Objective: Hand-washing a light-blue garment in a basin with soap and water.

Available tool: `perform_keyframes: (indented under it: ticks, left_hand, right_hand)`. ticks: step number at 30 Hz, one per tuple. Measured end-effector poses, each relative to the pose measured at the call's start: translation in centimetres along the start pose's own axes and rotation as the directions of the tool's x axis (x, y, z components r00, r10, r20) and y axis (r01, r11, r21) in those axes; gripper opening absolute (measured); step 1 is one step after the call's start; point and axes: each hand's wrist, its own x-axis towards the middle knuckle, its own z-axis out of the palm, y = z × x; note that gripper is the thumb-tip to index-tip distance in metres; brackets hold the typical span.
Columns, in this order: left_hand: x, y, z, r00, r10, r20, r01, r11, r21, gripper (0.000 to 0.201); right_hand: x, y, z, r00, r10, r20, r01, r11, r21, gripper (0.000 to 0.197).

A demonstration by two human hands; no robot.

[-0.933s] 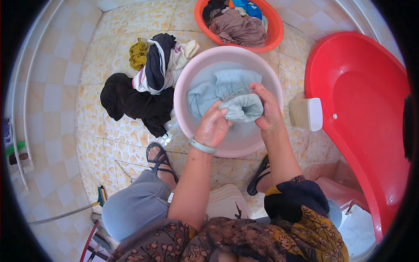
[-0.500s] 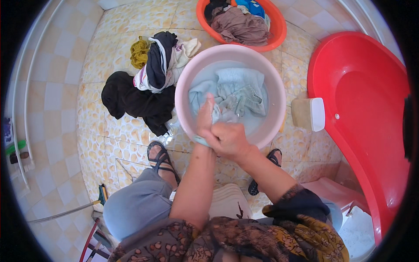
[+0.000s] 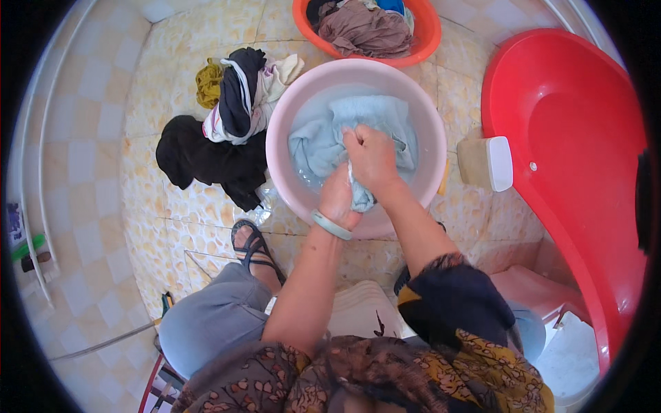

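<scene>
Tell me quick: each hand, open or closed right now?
Left hand: against the pale blue cloth; fingers mostly hidden, grip unclear.
Right hand: closed on the pale blue cloth.

My fisheye feed looks down from the wearer's head, close over the pink basin (image 3: 277, 148); orange tub (image 3: 428, 38) far

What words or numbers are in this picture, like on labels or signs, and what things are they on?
There are none I can read.
Purple-and-white thing at the far left: any print is too small and blurred.
Dark squiggle between the knees: no letters I can make out.
Pale blue cloth in the pink basin: no writing shows.
</scene>
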Motion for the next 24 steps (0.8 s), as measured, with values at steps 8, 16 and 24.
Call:
perform_keyframes:
  ticks: [8, 16, 24]
  left_hand:
    - [5.2, 0.2, -10.9, 0.727, 0.141, 0.672, -0.115, 0.990, -0.083, 0.024]
    - [4.9, 0.8, -9.5, 0.964, -0.040, 0.264, 0.061, 0.995, -0.073, 0.018]
    - [0.6, -0.6, -1.2, 0.999, -0.050, 0.002, 0.050, 0.995, -0.089, 0.016]
  right_hand:
    - [-4.8, -3.1, 0.8, 0.965, -0.263, -0.018, 0.253, 0.909, 0.332, 0.022]
    - [-3.7, -3.2, 1.2, 0.995, -0.091, -0.028, 0.095, 0.942, 0.322, 0.014]
    - [0.6, 1.6, 0.5, 0.993, 0.115, -0.008, -0.113, 0.984, 0.140, 0.016]
